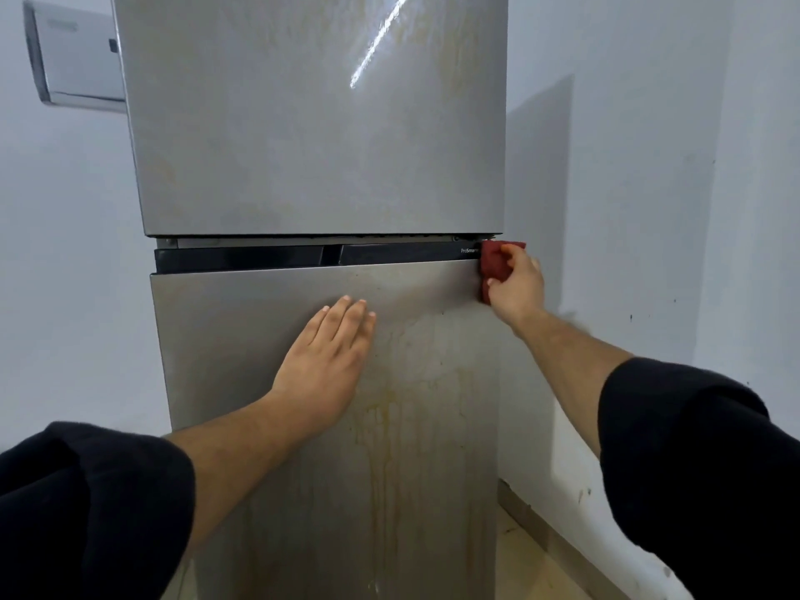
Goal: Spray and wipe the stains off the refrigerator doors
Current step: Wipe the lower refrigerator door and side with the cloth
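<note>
- cloth, dark red, sits pinched in the right hand at the top right corner of the lower door, against the door's edge and the end of the black strip that runs between the two doors.
- right hand is curled closed around the cloth, thumb on top; the fingers behind it are hidden, so how much of the cloth is bunched up cannot be told.
- left hand lies open and flat on the lower door, fingers together, holding nothing; it looks to be bracing the door.
- stains, yellowish drip trails, run down the middle of the lower door below the left hand, well apart from the cloth; fainter yellow streaks show high on the upper door.
- no spray bottle is in view.
- to do this step well, i judge: keep the flat hand pressing so the door does not swing, run the cloth firmly along the corner and edge, then work across toward the drips.
- wipe top to bottom, following the trails, so loosened dirt is not dragged over clean metal.
- fold the cloth to a fresh face once it soils; the dried trails probably need wetting first.
</note>
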